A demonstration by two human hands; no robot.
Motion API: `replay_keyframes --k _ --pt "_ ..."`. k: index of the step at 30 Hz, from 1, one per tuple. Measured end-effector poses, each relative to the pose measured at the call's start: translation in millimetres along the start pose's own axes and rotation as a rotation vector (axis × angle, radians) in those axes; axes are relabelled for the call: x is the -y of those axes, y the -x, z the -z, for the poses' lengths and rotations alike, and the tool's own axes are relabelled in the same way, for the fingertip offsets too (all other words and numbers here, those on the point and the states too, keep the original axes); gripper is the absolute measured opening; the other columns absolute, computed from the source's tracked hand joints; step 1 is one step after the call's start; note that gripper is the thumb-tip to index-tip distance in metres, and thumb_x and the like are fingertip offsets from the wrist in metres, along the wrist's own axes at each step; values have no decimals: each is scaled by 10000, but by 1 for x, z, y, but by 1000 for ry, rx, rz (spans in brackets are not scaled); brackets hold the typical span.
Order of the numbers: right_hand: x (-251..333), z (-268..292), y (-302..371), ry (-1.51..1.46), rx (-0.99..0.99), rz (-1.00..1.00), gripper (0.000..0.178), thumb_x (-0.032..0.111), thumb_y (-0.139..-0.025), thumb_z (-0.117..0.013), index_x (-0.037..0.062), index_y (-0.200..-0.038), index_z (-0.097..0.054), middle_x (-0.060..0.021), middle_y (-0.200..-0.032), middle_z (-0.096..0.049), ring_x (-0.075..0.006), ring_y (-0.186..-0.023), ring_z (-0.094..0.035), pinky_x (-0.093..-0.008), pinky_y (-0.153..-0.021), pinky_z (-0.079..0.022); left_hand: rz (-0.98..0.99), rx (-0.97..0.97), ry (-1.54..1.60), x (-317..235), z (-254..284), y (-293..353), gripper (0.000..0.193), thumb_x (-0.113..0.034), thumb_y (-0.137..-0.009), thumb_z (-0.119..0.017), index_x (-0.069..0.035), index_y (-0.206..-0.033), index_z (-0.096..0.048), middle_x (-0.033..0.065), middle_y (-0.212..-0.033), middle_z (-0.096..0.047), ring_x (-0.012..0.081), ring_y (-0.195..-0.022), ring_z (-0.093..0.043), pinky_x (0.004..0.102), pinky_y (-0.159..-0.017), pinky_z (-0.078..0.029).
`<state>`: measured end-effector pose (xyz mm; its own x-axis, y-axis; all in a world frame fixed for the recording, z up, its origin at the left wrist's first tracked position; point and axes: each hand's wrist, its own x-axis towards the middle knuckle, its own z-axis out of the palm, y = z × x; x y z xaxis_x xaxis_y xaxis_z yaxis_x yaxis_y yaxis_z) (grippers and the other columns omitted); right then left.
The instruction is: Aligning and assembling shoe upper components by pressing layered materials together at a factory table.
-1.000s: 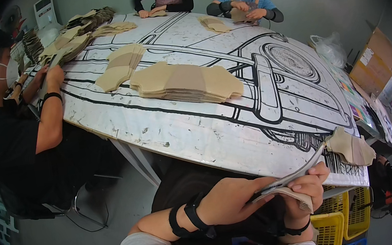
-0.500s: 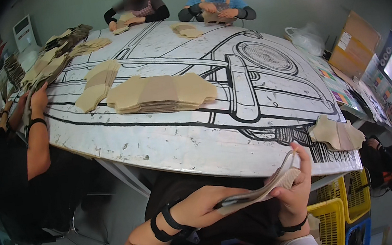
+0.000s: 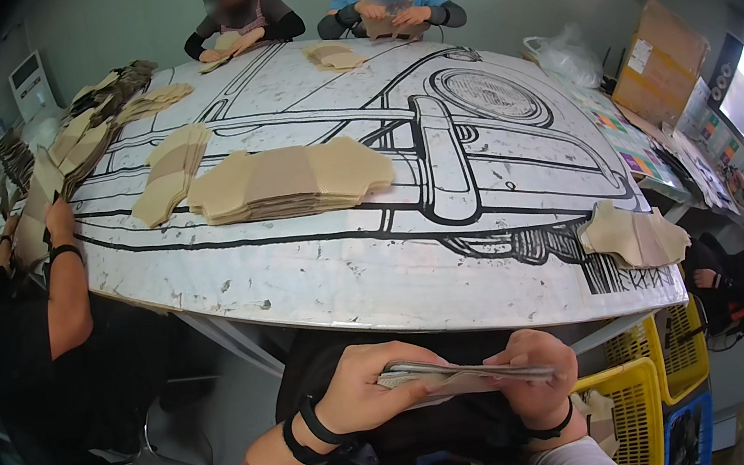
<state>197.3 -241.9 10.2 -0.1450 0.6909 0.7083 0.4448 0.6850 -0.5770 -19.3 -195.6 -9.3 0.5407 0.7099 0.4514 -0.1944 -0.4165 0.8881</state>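
Note:
Close in front of me, just off the near table edge, my left hand (image 3: 361, 388) and my right hand (image 3: 537, 380) pinch a thin, layered beige-grey fabric piece (image 3: 455, 382) from its two ends. Its edge faces up, so its full outline and number of layers are hidden. Past the hands, a thick stack of beige cut panels (image 3: 289, 182) with a darker middle band lies on the white table (image 3: 325, 301). A fanned pile of similar panels (image 3: 174, 175) is left of it. More panels (image 3: 634, 236) lie at the table's right corner.
A co-worker (image 3: 14, 321) at the left handles panels beside a long heap (image 3: 84, 144). Two people (image 3: 242, 18) work across the table. Yellow crates (image 3: 637, 395) and a blue crate (image 3: 690, 430) stand low at my right. A cardboard box (image 3: 660, 63) sits behind them.
The fabric piece has gone from bent upward at its right end to nearly level. My right hand has come down and its raised finger has curled in. The left co-worker's panel has shifted.

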Motion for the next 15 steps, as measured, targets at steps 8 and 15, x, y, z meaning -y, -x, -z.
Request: replay_keyframes --k 8,15 --pt "-3 -13 9 -144 -327 -101 171 131 -780 -700 26 -873 -602 -84 -770 -618 -158 -665 -596 -243 -588 -455 -71 -138 -50 -6 -9 1 184 -106 -782 -704 -7 -928 -652 99 -821 -686 147 -719 -665 237 -642 -506" --pt "-13 -15 16 -51 -272 80 370 4 -672 -775 13 -947 -528 -97 -923 -584 -194 -792 -584 -292 -690 -476 -62 -263 -116 -3 -13 5 171 -73 -785 -693 10 -877 -575 121 -784 -666 135 -703 -625 250 -643 -487"
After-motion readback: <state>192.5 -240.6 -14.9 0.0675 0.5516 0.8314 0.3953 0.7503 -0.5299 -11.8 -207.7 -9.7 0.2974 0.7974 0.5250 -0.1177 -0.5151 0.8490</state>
